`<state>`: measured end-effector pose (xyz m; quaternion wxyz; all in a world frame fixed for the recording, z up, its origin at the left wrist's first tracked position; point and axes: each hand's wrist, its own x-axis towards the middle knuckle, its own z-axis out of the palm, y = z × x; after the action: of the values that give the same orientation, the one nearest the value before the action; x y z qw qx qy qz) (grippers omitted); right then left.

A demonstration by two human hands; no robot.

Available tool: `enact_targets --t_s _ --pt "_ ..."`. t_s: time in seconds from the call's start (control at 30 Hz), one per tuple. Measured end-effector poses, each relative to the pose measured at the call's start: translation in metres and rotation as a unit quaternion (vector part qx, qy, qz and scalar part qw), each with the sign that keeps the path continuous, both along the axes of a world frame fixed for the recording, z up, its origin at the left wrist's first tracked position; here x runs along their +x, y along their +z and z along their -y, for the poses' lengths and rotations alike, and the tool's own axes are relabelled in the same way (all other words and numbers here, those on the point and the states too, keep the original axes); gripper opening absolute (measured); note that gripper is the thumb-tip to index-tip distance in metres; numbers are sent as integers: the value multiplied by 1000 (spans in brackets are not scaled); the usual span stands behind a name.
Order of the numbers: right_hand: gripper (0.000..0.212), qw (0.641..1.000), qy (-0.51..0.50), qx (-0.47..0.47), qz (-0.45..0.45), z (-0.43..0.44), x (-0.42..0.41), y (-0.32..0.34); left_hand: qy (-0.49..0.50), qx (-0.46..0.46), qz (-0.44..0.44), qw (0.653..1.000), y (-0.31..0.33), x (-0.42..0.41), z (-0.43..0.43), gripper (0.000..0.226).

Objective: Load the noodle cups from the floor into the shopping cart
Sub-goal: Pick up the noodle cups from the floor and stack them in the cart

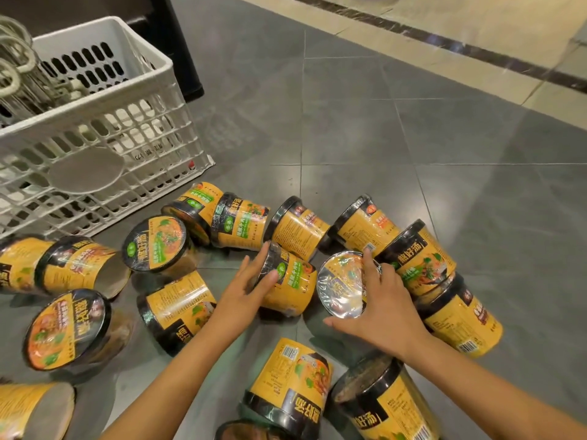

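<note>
Several yellow-and-black noodle cups lie scattered on the grey tile floor, most on their sides. My left hand (251,282) wraps around the black rim end of one cup lying on its side (293,281) in the middle. My right hand (381,308) is spread over a neighbouring cup (340,285) that shows its shiny foil lid, index finger on the lid's top edge and thumb under it. The white plastic cart basket (104,122) stands at the upper left, with one cup's grey base (85,169) visible through its slatted wall.
More cups ring my hands: a row behind (298,227), a stack at the right (457,319), others at the left (76,268) and near my forearms (295,385). A black block (178,42) stands behind the basket. Beige flooring (476,33) lies at the upper right.
</note>
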<state>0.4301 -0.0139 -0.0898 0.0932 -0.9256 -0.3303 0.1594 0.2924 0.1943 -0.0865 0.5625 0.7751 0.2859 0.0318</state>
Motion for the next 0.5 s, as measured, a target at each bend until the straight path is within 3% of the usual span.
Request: enact_targets --t_s 0.13,0.23,0.3,0.37,0.43,0.5 --pt "139 1000 3 -3 2 -1 -2 -1 69 7 18 997 -5 0 8 59" --pt "139 1000 3 1 6 -1 -2 -1 24 99 16 995 -6 -1 12 56" --pt "139 1000 3 -1 6 -1 -1 -1 -53 258 7 965 -7 -5 11 52" --pt "139 1000 4 -8 6 -1 -1 0 -119 430 4 895 -12 -9 12 56" --pt "139 1000 8 -15 12 -1 -1 1 -124 477 -28 870 -18 -16 12 67" --pt "140 999 15 -27 21 0 -1 4 -105 468 -64 875 -22 -22 8 75"
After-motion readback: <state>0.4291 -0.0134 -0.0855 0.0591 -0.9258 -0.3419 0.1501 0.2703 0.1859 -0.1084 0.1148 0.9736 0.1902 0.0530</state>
